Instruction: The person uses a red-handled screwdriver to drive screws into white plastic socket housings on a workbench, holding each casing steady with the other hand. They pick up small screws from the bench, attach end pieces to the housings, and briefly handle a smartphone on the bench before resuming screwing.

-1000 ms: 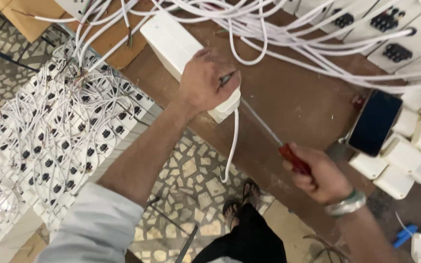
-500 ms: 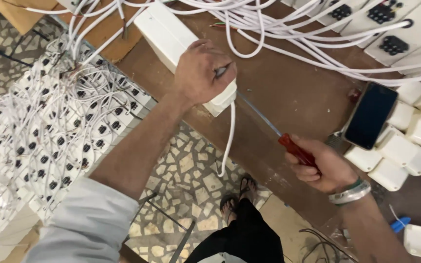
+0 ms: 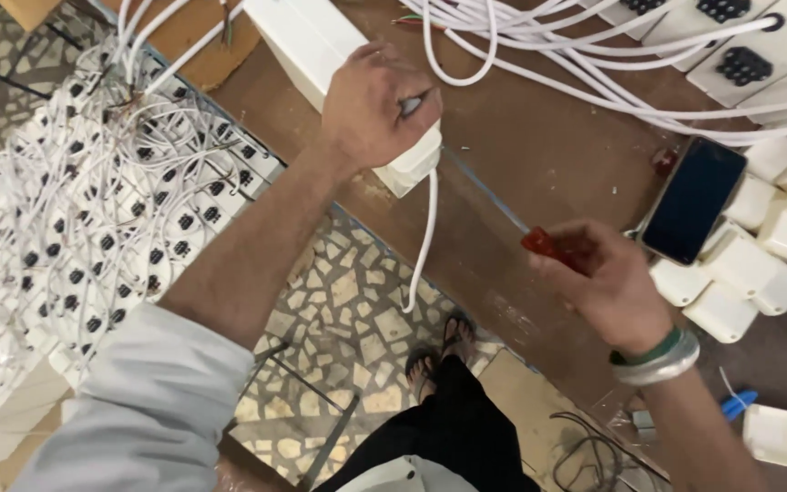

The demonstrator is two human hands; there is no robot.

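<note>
Two hands work at the brown wooden counter's near edge: left hand point(image 3: 377, 107) clamps the long white plastic socket box point(image 3: 339, 64), right hand point(image 3: 608, 287) grips the red-handled screwdriver point(image 3: 503, 219), best kept square to the box end.

Left hand point(image 3: 377, 107), palm down with fingers curled into a grip, at the end of a bare forearm extended up and away from the body (grey sleeve pushed to the elbow). Right hand point(image 3: 610, 284), fingers closed in a fist-like grip, wrist bent slightly inward and ringed by bangles.
</note>
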